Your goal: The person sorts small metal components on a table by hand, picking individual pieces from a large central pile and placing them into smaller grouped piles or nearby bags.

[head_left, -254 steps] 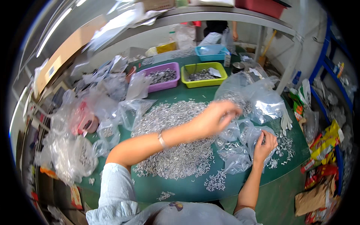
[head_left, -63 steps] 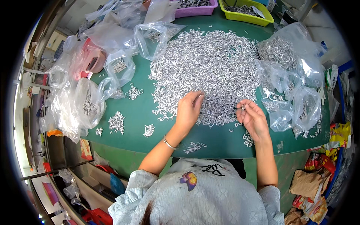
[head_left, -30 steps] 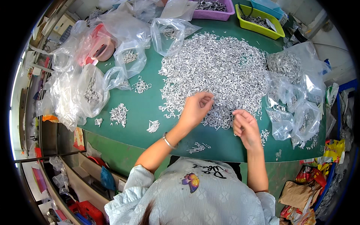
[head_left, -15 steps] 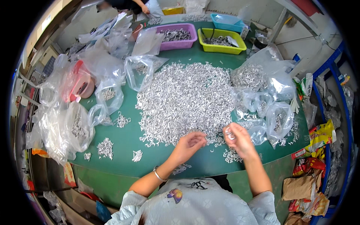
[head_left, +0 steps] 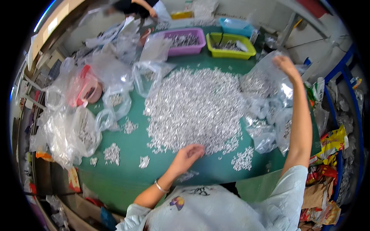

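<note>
A broad heap of small silvery metal hook-shaped pieces (head_left: 196, 107) covers the middle of the green table (head_left: 127, 154). My left hand (head_left: 189, 154) rests at the heap's near edge, fingers curled inward; what they hold, if anything, is hidden. Far to the right, my right hand (head_left: 286, 64) is at the upper edge of a clear plastic bag (head_left: 266, 63) filled with metal pieces. Its fingers are blurred, and whether they grip the film is unclear. A smaller pile of pieces (head_left: 243, 159) lies right of my left hand.
Clear bags (head_left: 61, 131) and a pink container (head_left: 91, 92) crowd the left side. A purple tub (head_left: 187, 48), a yellow-green tub (head_left: 231, 52) and a blue tub (head_left: 236, 26) stand at the back. Bags of pieces (head_left: 266, 140) line the right. Another person's hand (head_left: 153, 13) shows at the far edge.
My right hand has moved from the heap's near right edge out to the bag at the far right. My left hand has shifted slightly left and nearer to me.
</note>
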A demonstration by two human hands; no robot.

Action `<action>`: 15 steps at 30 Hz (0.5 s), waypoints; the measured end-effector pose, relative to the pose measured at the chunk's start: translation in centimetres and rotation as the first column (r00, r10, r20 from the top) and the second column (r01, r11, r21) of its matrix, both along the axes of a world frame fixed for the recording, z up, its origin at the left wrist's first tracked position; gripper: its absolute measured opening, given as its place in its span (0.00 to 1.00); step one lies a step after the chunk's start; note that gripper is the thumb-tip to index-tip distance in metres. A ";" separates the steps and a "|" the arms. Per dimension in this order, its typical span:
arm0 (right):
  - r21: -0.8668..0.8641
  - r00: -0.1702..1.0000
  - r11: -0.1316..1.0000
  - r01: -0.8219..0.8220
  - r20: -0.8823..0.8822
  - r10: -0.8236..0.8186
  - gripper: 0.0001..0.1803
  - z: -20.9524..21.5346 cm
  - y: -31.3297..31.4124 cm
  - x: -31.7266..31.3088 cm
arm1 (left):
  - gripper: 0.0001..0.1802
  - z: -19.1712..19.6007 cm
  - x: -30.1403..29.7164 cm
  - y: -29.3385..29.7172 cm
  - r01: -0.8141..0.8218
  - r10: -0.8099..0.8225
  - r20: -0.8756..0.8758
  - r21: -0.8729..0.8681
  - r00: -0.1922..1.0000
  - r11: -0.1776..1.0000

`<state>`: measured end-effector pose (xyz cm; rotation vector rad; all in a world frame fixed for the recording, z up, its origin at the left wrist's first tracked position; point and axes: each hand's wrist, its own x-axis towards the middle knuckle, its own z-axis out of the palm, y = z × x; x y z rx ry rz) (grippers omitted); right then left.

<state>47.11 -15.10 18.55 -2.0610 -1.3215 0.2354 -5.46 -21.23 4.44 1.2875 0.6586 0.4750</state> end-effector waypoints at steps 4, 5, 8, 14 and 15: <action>0.455 0.925 0.888 0.063 0.307 -0.223 0.14 1.7 -5.0 -10.6 | 0.13 0.0 -0.4 1.0 -0.068 0.212 -0.183 0.584 0.960 0.809; 0.452 0.889 0.892 -0.007 0.412 -0.202 0.14 1.5 -7.0 -13.8 | 0.16 0.1 -0.2 1.4 -0.029 0.230 -0.178 0.729 0.957 0.684; 0.219 0.957 0.947 -0.237 0.222 0.188 0.14 -2.7 -10.2 -25.5 | 0.19 -0.3 -0.2 2.3 0.157 0.134 -0.251 0.859 0.959 0.487; -0.119 0.886 0.904 -0.409 0.182 0.425 0.38 -12.9 -13.2 -34.8 | 0.22 -1.5 0.6 3.2 0.378 0.140 -0.406 0.906 0.903 0.190; -0.117 0.902 0.921 -0.372 0.190 0.389 0.40 -13.8 -13.1 -35.4 | 0.22 -1.5 0.4 3.6 0.382 0.196 -0.410 0.909 0.891 0.168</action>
